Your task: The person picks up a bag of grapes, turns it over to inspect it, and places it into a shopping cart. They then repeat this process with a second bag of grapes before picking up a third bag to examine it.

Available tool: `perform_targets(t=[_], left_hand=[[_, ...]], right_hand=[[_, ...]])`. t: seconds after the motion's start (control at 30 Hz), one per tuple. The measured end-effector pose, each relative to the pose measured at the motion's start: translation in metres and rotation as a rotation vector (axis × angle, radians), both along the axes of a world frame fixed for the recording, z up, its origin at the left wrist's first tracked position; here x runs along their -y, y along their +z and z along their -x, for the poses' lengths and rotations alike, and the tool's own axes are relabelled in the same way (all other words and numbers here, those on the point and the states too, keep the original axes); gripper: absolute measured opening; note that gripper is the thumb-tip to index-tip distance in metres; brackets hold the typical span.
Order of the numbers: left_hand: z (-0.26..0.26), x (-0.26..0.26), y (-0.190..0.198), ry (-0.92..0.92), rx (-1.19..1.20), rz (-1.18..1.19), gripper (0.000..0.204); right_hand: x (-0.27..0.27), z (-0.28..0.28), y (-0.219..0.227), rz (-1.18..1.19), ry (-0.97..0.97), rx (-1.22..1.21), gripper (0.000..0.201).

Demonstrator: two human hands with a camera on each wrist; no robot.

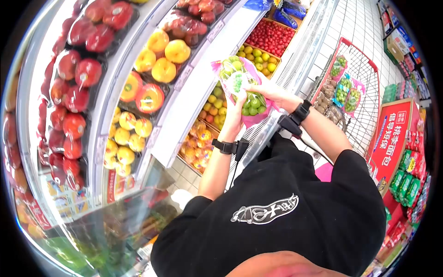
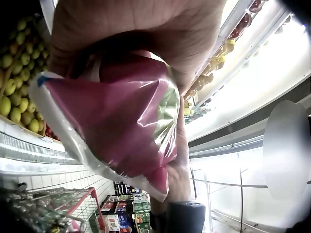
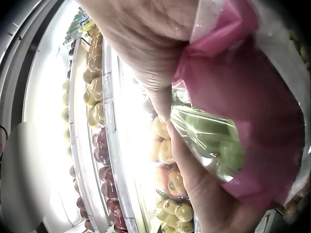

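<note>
A pink and clear plastic bag of green fruit [image 1: 253, 102] is held up in front of the fruit shelves, gripped by both hands. The left hand [image 1: 233, 115] holds its near left side, thumb on the clear front. On the other side the right hand [image 1: 272, 93] grips the bag with its thumb across the front. In the left wrist view the left hand [image 2: 136, 24] curls over the pink bag [image 2: 121, 116]. The right wrist view shows the right hand [image 3: 146, 43] around the bag [image 3: 262, 107], green fruit visible through its clear part; some fingertips are hidden behind it.
A shopping cart [image 1: 369, 64] with several bagged fruit packs stands at the right. Shelves of wrapped red apples [image 1: 76, 99] and yellow fruit [image 1: 164, 69] line the left. Crates of red fruit [image 1: 271, 37] and green-yellow fruit [image 1: 260, 59] lie beyond the hands. A red display stand [image 1: 392, 134] is at far right.
</note>
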State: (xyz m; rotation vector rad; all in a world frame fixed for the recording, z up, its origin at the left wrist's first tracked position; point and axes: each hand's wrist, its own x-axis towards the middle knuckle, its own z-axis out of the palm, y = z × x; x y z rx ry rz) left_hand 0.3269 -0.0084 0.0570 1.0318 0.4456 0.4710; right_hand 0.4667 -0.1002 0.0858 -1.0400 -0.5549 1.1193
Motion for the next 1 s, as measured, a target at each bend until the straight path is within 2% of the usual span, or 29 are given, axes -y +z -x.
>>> perform_targets(t=[0.13, 0.17, 0.23, 0.27, 0.37, 0.47, 0.53, 0.6, 0.63, 0.67, 0.73, 0.8, 0.83, 0.87, 0.93, 1.0], left_hand=[[-0.047, -0.03, -0.019, -0.012, -0.069, -0.152, 0.077], [-0.06, -0.035, -0.026, -0.021, -0.091, -0.188, 0.078], [-0.081, -0.043, -0.022, -0.022, -0.169, -0.241, 0.083], [-0.094, -0.054, -0.037, -0.038, -0.137, -0.209, 0.089], [-0.133, -0.082, -0.05, -0.096, -0.181, -0.198, 0.075], [-0.171, -0.099, -0.036, -0.087, -0.302, 0.006, 0.073], [-0.193, -0.114, -0.041, -0.126, -0.264, -0.015, 0.062], [-0.213, -0.132, -0.054, -0.185, -0.211, -0.062, 0.056], [-0.222, -0.137, -0.057, -0.135, -0.231, -0.104, 0.052], [-0.233, -0.147, -0.07, -0.135, -0.141, -0.151, 0.056], [-0.251, -0.164, -0.084, -0.048, -0.174, -0.148, 0.062], [-0.266, -0.178, -0.09, -0.029, -0.106, -0.214, 0.065], [-0.273, -0.183, -0.087, -0.023, -0.106, -0.247, 0.065], [-0.278, -0.187, -0.085, -0.012, -0.106, -0.281, 0.064], [-0.292, -0.202, -0.09, 0.014, -0.1, -0.307, 0.064], [-0.301, -0.213, -0.083, -0.027, -0.194, -0.358, 0.059]], right_hand=[[-0.027, -0.056, -0.021, 0.031, 0.075, 0.018, 0.089], [-0.037, -0.071, -0.032, -0.019, 0.156, -0.004, 0.092], [-0.042, -0.089, -0.03, 0.153, 0.043, 0.084, 0.095], [-0.05, -0.101, -0.039, 0.23, 0.029, 0.13, 0.095], [-0.068, -0.139, -0.047, 0.094, 0.066, 0.145, 0.102], [-0.095, -0.186, -0.079, 0.098, 0.07, 0.228, 0.1], [-0.11, -0.209, -0.083, 0.132, 0.111, 0.24, 0.1], [-0.125, -0.229, -0.095, -0.001, 0.128, 0.25, 0.1], [-0.131, -0.24, -0.095, -0.005, 0.122, 0.284, 0.099], [-0.136, -0.246, -0.099, -0.009, 0.114, 0.312, 0.097], [-0.158, -0.269, -0.122, -0.123, 0.125, 0.4, 0.094], [-0.174, -0.285, -0.132, -0.189, 0.091, 0.437, 0.079], [-0.169, -0.293, -0.097, -0.22, 0.204, 0.234, 0.1], [-0.178, -0.301, -0.101, -0.229, 0.143, 0.272, 0.101], [-0.195, -0.321, -0.103, -0.196, 0.176, 0.435, 0.099], [-0.207, -0.337, -0.099, -0.155, 0.153, 0.596, 0.094]])
